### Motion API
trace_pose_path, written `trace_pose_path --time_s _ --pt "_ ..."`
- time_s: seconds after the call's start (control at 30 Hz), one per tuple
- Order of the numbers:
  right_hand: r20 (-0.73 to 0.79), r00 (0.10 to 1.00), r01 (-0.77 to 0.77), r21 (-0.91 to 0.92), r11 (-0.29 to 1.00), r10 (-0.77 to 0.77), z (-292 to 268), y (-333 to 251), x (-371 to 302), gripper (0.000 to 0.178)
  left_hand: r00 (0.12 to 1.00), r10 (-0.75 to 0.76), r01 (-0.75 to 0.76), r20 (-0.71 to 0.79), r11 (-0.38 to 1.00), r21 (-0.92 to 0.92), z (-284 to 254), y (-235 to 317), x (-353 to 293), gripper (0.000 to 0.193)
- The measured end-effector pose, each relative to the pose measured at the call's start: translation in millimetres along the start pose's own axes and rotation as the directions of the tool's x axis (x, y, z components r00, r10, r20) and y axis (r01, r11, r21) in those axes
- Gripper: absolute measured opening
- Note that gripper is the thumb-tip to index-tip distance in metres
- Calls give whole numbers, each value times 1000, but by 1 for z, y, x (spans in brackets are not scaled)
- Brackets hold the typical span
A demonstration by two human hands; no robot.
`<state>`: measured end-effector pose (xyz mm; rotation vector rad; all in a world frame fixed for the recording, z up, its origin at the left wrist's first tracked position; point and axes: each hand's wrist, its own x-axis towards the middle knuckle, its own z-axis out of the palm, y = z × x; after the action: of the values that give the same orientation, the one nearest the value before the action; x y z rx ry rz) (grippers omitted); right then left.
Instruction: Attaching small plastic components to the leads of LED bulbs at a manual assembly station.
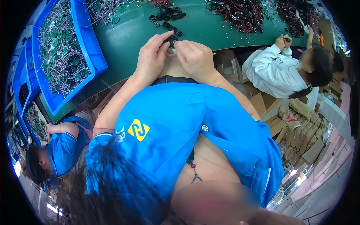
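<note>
At the near edge of the green table, both my hands meet over a small round black part. My left hand pinches it, with the index finger stretched along its top. My right hand is closed at its right side, thumb and fingertips pressed together. Fingers cover much of the part, so its details cannot be made out. Just beyond my fingertips lies a black piece with a ring-shaped end. Farther back is a loose heap of similar black pieces.
A blue bin at left holds green discs with pinkish wires. More wired discs lie beside it; red and black wire bundles lie far right. One co-worker in a pale hoodie sits at right, another in a blue shirt at left.
</note>
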<state>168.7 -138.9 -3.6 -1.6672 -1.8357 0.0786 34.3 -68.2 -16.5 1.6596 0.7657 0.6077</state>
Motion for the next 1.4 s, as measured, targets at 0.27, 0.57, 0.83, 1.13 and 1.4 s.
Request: trace_pose_path --time_s 0.27,0.57,0.83,1.13,1.4 --pt "130 989 79 -90 993 -67 -4 -1 -1 7 986 -159 166 55 969 -184 -2 -5 1 29" --pt "92 995 34 0 999 -34 -4 5 -3 9 928 -294 372 230 779 -504 -7 -14 2 29" --pt "127 976 -197 193 961 175 1 6 -8 9 942 -298 337 157 849 -407 -6 -14 5 28" --pt "106 991 -103 178 979 85 2 8 -6 8 935 -298 353 192 831 -430 -7 -18 6 26" --pt "344 799 -566 709 422 493 12 19 -13 12 950 -179 300 256 753 -586 -7 -14 5 25"
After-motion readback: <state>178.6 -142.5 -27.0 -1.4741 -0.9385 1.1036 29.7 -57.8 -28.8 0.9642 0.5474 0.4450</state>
